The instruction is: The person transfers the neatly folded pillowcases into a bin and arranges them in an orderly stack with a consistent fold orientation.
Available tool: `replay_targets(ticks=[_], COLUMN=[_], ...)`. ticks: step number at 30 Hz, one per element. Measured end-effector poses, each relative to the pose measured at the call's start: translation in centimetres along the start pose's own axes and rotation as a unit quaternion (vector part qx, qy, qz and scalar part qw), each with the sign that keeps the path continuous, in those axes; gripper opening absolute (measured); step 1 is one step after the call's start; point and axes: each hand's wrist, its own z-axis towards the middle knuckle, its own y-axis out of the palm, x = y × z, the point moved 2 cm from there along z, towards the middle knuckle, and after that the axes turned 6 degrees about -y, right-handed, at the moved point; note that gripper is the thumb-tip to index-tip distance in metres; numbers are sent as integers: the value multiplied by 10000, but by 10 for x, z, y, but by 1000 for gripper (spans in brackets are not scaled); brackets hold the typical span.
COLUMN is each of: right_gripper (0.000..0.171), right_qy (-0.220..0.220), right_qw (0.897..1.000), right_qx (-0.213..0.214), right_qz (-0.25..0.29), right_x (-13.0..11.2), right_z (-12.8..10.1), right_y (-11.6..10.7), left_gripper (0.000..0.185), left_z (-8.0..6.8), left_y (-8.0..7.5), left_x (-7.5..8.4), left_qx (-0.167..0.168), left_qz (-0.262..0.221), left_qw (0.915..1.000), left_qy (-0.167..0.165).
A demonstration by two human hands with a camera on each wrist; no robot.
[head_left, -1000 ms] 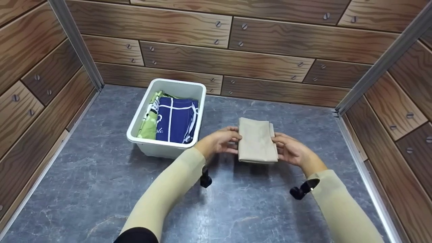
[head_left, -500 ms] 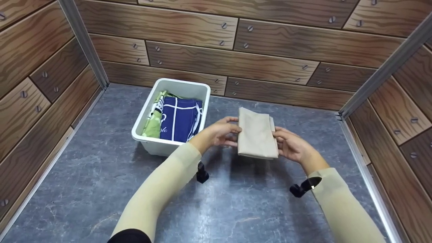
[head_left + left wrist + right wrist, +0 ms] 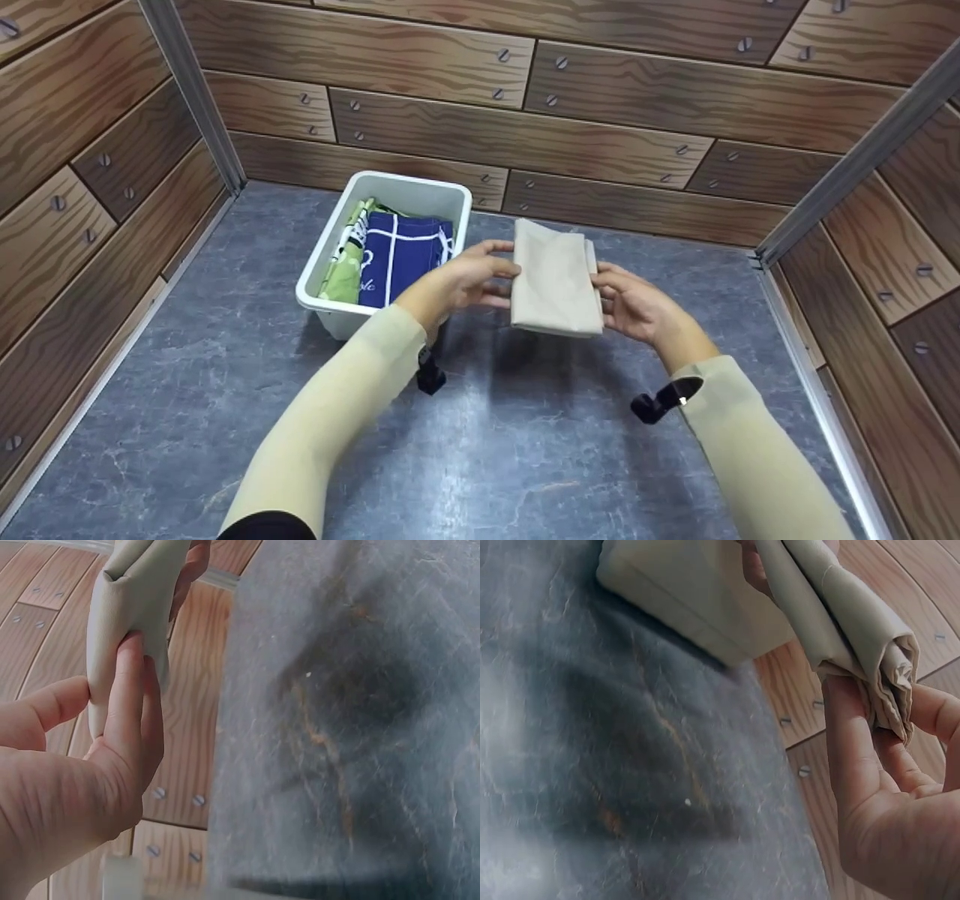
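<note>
A folded beige cloth [image 3: 553, 278] hangs above the grey floor, held from both sides. My left hand [image 3: 461, 281] grips its left edge with thumb on top and fingers beneath. My right hand [image 3: 634, 306] grips the right edge the same way. In the left wrist view the folded cloth [image 3: 129, 607] is pinched between my fingers [image 3: 135, 705]. The right wrist view shows the cloth's layered edge [image 3: 855, 630] resting against my fingers [image 3: 851, 742]. A white bin [image 3: 330, 311] stands just left of the cloth, with a folded blue cloth [image 3: 401, 255] and a green one [image 3: 346, 259] in it.
Wood-patterned walls with screws close in the grey marbled floor [image 3: 525, 450] on three sides, with metal posts [image 3: 191, 90] at the corners. The white bin [image 3: 697, 607] also shows in the right wrist view, behind the cloth.
Both hands have carried the beige cloth a little to the left and farther away, closer to the white bin. The grip on it is the same.
</note>
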Motion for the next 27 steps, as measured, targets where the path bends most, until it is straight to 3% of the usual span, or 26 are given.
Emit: replay_targets(ticks=[14,27], right_gripper=[23,26], right_qy=[-69,-119], right_qw=[9998,9995], right_qx=[-154,-240], right_qz=[53,144], right_x=[-14,-22], right_z=[13,26], right_y=[30,59], left_gripper=[55,55], left_z=[-21,-36], left_y=[-22,-53], left_x=[21,32], left_qx=[106,86], left_qz=[14,17], left_qw=[9998,9998], left_qy=[153,150])
